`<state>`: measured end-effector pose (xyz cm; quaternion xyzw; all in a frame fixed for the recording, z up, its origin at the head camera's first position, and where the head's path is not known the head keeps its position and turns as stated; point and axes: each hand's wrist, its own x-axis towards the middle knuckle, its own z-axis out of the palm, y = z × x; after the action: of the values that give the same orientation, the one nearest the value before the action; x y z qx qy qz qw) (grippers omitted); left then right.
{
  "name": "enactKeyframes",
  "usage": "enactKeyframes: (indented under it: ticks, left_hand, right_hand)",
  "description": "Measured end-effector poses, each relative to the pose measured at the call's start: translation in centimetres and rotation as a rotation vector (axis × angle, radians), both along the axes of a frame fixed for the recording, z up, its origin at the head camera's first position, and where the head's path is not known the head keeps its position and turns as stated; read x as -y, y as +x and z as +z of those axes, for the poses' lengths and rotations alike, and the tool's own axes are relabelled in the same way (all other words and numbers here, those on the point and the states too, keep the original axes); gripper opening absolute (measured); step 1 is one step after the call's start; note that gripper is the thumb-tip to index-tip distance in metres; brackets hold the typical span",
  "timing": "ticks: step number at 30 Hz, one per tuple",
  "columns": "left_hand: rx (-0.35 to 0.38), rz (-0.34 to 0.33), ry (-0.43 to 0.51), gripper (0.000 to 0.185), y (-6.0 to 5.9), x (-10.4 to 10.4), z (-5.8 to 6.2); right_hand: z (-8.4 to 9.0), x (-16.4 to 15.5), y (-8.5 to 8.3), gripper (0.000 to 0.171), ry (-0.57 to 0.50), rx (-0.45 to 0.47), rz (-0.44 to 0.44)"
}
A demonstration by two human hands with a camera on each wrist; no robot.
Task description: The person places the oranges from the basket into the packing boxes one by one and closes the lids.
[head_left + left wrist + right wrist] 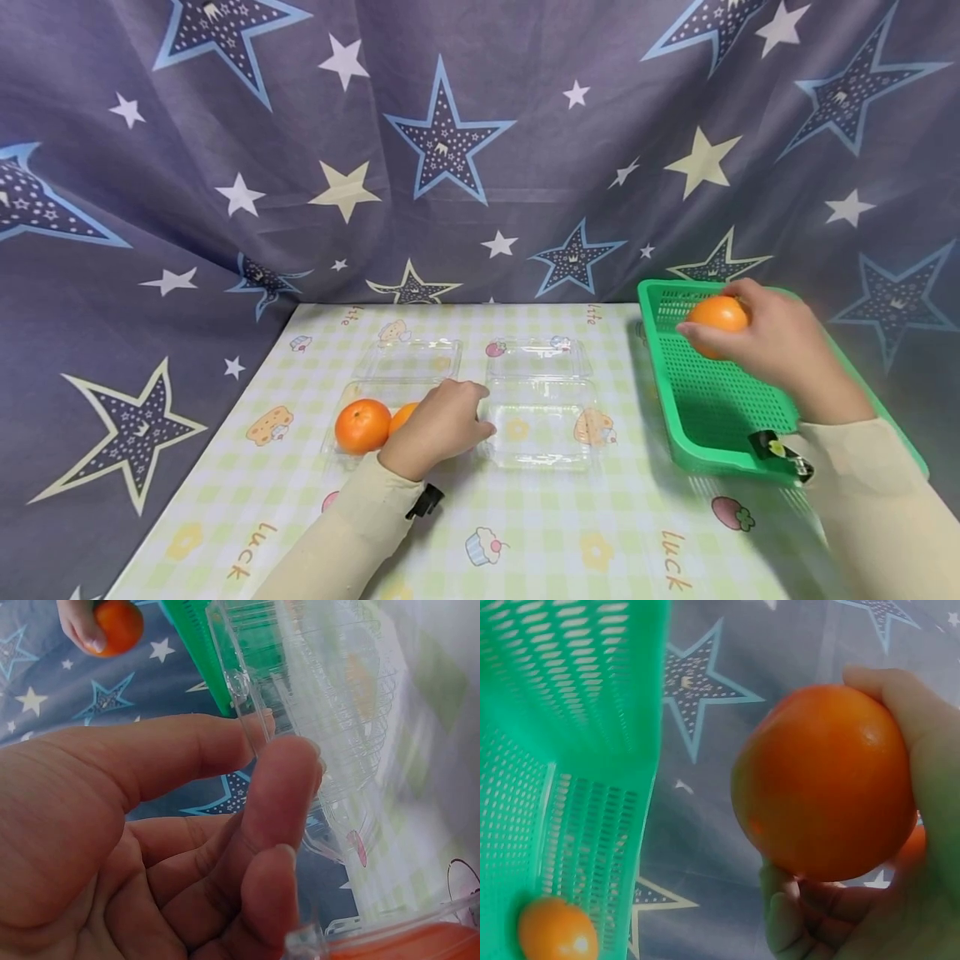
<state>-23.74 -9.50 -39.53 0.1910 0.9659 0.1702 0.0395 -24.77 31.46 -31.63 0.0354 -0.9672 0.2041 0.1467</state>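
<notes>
An orange (717,323) is held above the green basket (720,400) by the right hand (776,342), gripped from the side between thumb and fingers, presumably for rim clearance. Left of the green basket, 2 clear containers (540,437) are laid open; the left hand (442,425) is placed at the nearer one's edge, perhaps for steadying, but whether it is pinched cannot be told. The orange is round, smooth and glossy

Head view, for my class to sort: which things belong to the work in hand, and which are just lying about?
Part of the work:
right hand, gripping an orange at the green basket
left hand, beside the right clear container
left clear container, two oranges inside

Just there:
patterned tablecloth
star-print curtain
</notes>
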Motion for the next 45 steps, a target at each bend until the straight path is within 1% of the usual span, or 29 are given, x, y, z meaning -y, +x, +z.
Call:
enactKeyframes:
  ticks: [4,11,18,21,26,31,36,42,45]
  left_hand:
    - [0.000,-0.002,0.004,0.023,0.0,0.1,0.0]
    - [0.006,0.004,0.007,0.028,0.1,0.3,0.0]
    - [0.017,0.002,0.025,0.023,0.1,0.3,-0.2]
    - [0.019,0.008,0.025,0.026,0.1,0.4,-0.2]
    - [0.026,0.011,0.021,0.034,0.1,0.3,-0.3]
    - [0.039,0.019,0.014,0.042,0.2,0.3,-0.2]
    - [0.044,0.023,0.014,0.044,0.2,0.3,-0.1]
    - [0.045,0.017,0.010,0.047,0.1,0.2,-0.2]
    - [0.041,0.014,0.010,0.048,0.0,0.1,-0.2]
  right_hand:
    - [0.0,0.7,0.1,0.075,-0.032,-0.007,-0.002]
    - [-0.2,1.2,0.3,0.076,-0.076,0.011,-0.007]
    - [-0.1,1.4,0.6,0.079,-0.123,0.034,-0.015]
    - [0.1,1.8,0.9,0.075,-0.141,0.027,-0.017]
    - [0.2,2.7,1.3,0.068,-0.207,0.032,-0.016]
    - [0.1,3.3,1.6,0.069,-0.259,0.072,-0.023]
    - [0.1,3.6,1.7,0.071,-0.273,0.093,-0.022]
    - [0.1,4.0,2.2,0.064,-0.283,0.060,-0.010]
    - [0.2,4.5,2.2,0.063,-0.268,0.047,0.003]
